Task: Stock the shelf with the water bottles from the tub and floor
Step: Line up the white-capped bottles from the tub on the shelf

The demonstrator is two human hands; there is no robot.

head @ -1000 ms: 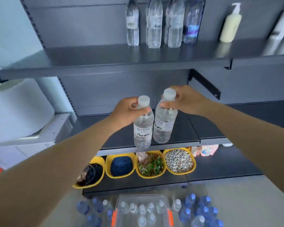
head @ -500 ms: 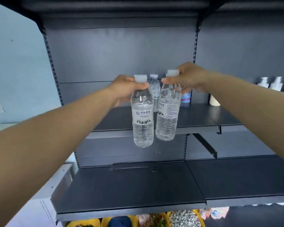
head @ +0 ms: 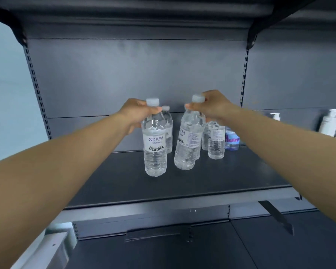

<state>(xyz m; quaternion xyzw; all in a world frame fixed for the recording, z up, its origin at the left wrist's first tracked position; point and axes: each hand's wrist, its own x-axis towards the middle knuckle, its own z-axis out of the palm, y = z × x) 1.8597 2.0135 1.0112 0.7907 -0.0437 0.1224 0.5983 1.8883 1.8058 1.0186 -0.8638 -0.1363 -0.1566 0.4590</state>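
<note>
Head view: each hand's fingers point(head: 155, 109) grasp a ribbed clear plastic bottle point(head: 155, 144) by the neck.

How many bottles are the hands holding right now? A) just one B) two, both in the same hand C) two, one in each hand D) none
C: the left hand grips the neck of one water bottle, and the right hand grips the neck of another water bottle, both over the shelf.
</note>
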